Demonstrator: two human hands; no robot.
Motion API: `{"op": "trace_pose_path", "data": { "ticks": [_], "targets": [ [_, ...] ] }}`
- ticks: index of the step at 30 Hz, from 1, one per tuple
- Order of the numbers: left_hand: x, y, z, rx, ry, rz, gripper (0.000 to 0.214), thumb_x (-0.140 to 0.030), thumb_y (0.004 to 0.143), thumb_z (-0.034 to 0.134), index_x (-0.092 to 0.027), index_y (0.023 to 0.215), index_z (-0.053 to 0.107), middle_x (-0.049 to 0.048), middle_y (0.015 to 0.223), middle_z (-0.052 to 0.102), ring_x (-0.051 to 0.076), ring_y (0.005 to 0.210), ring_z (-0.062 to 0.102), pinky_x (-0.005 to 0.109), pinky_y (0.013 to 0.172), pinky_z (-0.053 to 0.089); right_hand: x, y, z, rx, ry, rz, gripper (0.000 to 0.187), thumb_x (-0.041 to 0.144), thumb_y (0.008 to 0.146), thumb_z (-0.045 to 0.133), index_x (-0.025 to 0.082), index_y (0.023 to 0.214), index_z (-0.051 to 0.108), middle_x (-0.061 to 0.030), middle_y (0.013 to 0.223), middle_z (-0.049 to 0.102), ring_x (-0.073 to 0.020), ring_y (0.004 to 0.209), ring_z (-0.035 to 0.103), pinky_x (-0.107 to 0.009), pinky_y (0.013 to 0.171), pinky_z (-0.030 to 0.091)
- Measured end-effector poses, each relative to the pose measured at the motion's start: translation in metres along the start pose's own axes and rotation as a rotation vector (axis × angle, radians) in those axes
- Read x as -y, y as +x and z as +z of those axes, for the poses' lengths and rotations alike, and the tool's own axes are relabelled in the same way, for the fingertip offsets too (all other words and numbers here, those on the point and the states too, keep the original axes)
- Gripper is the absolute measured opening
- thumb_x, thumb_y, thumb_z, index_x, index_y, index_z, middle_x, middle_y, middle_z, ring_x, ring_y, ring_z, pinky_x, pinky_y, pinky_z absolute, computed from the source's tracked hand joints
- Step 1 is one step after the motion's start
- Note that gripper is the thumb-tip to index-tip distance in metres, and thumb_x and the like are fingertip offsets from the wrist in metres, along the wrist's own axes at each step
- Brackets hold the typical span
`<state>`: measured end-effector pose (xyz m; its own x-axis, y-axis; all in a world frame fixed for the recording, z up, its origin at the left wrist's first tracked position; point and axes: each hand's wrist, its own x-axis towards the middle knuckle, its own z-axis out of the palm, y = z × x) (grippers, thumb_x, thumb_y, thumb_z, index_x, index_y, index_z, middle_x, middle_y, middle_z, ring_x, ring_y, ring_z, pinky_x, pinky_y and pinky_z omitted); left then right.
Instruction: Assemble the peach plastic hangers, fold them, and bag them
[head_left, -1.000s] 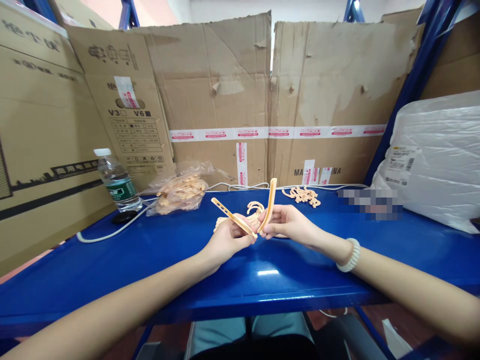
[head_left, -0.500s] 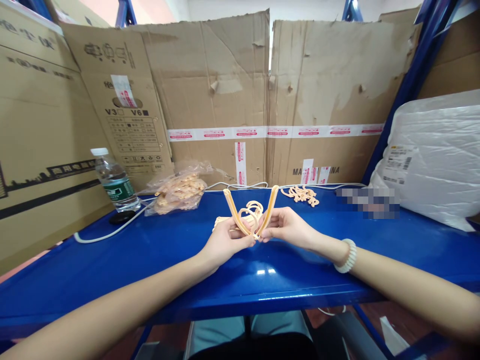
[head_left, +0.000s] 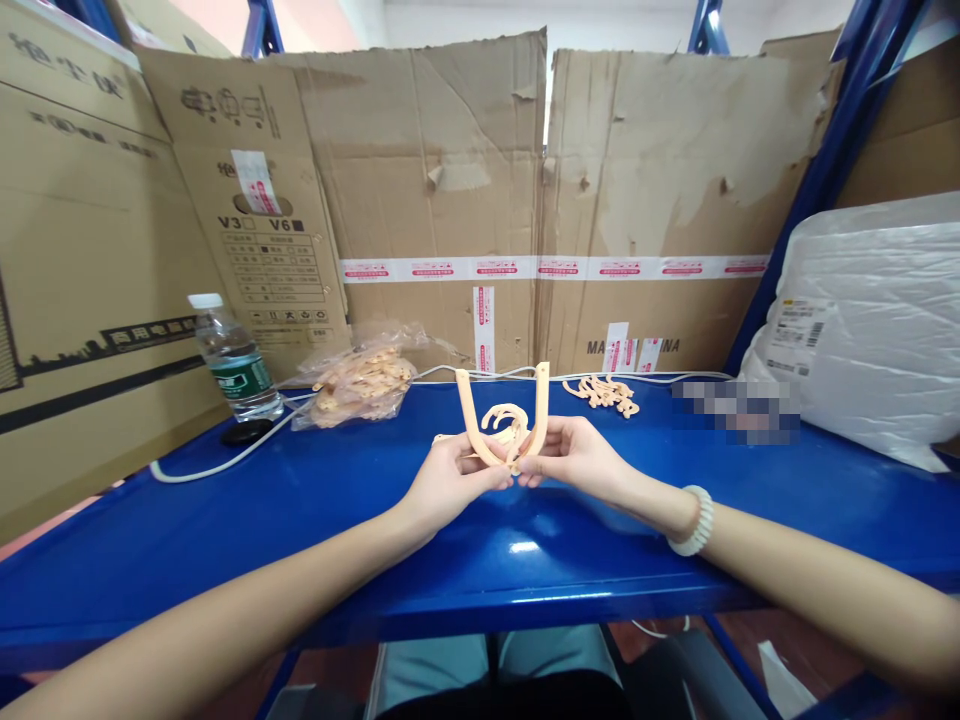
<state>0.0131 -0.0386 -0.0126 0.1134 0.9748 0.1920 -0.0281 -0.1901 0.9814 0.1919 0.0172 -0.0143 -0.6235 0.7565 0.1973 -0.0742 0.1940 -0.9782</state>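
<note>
Curved pieces point(head_left: 466, 405), two, pale orange, are held up above the near-middle of the blue surface point(head_left: 315, 530), lower ends meeting at the fingertips, free ends pointing up to form a U. Left hand point(head_left: 448, 475): thumb and fingers pinched on the lower end of the left piece. Right hand point(head_left: 576, 452), wearing a pale wristband point(head_left: 696, 520): same pinch on the right piece.

Change: half a second ago the grooved sides faced the wearer in a wider V; now smooth faces show and the upper ends stand closer together. Judgement: the pair is now matched in orientation, ends lined up; whether they are joined cannot be told, fingers cover the meeting point.

Just beyond the hands: loose similar pieces point(head_left: 506, 415), partly hidden. Farther: small curved parts point(head_left: 606, 394) to the right, a filled clear bag point(head_left: 360, 388) to the left, cardboard point(head_left: 442, 215) behind.
</note>
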Motion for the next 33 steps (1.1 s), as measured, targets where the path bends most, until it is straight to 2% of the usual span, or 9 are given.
{"op": "trace_pose_path", "data": {
  "ticks": [6,11,13,15,19,22,24,28,33],
  "targets": [
    [-0.001,0.002,-0.002,-0.023,-0.037,-0.011,0.027,-0.020,0.060,0.083,-0.011,0.082,0.069,0.0087,0.085,0.075,0.018,0.074,0.070,0.026,0.070,0.057,0.004,0.003,-0.001,0.003,0.033,0.010,0.033,0.029,0.064,0.082,0.013,0.089,0.066,-0.0056,0.081,0.072,-0.0136,0.067,0.069,-0.023,0.061,0.058],
    [-0.012,0.012,-0.018,-0.126,-0.173,-0.057,0.026,-0.016,0.059,0.084,-0.011,0.078,0.066,0.0028,0.072,0.071,0.013,0.069,0.069,0.021,0.069,0.057,0.022,0.011,-0.036,-0.024,0.025,-0.088,0.028,0.032,0.064,0.081,0.016,0.076,0.062,0.0007,0.068,0.066,-0.0096,0.058,0.063,-0.022,0.057,0.054],
    [-0.017,0.019,-0.030,-0.166,-0.217,-0.090,0.022,-0.011,0.061,0.082,-0.011,0.077,0.066,0.0029,0.071,0.071,0.012,0.067,0.069,0.019,0.069,0.057,0.029,0.013,-0.057,-0.005,-0.187,-0.164,0.025,0.033,0.067,0.079,0.016,0.077,0.064,-0.0010,0.069,0.067,-0.0107,0.059,0.061,-0.024,0.058,0.052],
    [-0.022,0.028,-0.045,-0.196,-0.242,-0.116,0.018,-0.007,0.063,0.078,-0.012,0.074,0.065,0.0042,0.073,0.071,0.011,0.064,0.069,0.018,0.066,0.057,0.035,0.013,-0.074,0.004,-0.543,-0.270,0.020,0.032,0.070,0.076,0.015,0.075,0.066,-0.0029,0.071,0.067,-0.0125,0.063,0.061,-0.026,0.061,0.049],
    [-0.028,0.042,-0.076,-0.182,-0.167,-0.149,0.014,-0.004,0.066,0.073,-0.011,0.078,0.069,0.0056,0.079,0.072,0.011,0.071,0.069,0.016,0.071,0.056,0.043,0.010,-0.088,0.003,-1.092,-0.353,0.009,0.024,0.077,0.067,0.015,0.076,0.069,-0.0026,0.071,0.066,-0.0124,0.065,0.059,-0.026,0.063,0.043],
    [-0.033,0.045,-0.094,-0.077,0.040,-0.186,0.015,-0.010,0.065,0.075,-0.013,0.079,0.069,0.0041,0.078,0.072,0.013,0.076,0.068,0.021,0.075,0.055,0.047,0.006,-0.087,0.111,-1.196,-0.290,0.007,0.022,0.077,0.066,0.016,0.076,0.069,-0.0015,0.070,0.065,-0.0118,0.065,0.057,-0.024,0.062,0.041],
    [-0.037,0.043,-0.099,0.063,0.331,-0.144,0.015,-0.018,0.065,0.077,-0.014,0.078,0.069,0.0030,0.075,0.071,0.014,0.074,0.067,0.024,0.071,0.053,0.049,0.004,-0.084,0.196,-1.231,-0.280,0.006,0.022,0.074,0.068,0.016,0.075,0.069,-0.0015,0.073,0.065,-0.0125,0.069,0.058,-0.024,0.064,0.041],
    [-0.043,0.034,-0.093,0.327,0.962,0.069,0.015,-0.029,0.070,0.073,-0.016,0.076,0.069,0.0003,0.071,0.069,0.016,0.068,0.062,0.025,0.064,0.046,0.047,0.001,-0.078,0.349,-1.269,-0.239,0.009,0.022,0.069,0.073,0.016,0.069,0.067,-0.0017,0.076,0.063,-0.0126,0.070,0.056,-0.023,0.061,0.039],
    [-0.039,0.025,-0.081,0.446,1.267,0.253,0.012,-0.030,0.073,0.071,-0.019,0.072,0.070,0.0005,0.078,0.067,0.016,0.074,0.061,0.024,0.066,0.042,0.040,-0.001,-0.072,0.471,-1.205,0.004,0.019,0.030,0.067,0.078,0.014,0.070,0.069,0.0003,0.063,0.064,-0.0093,0.052,0.051,-0.021,0.050,0.034]
  ]
}}
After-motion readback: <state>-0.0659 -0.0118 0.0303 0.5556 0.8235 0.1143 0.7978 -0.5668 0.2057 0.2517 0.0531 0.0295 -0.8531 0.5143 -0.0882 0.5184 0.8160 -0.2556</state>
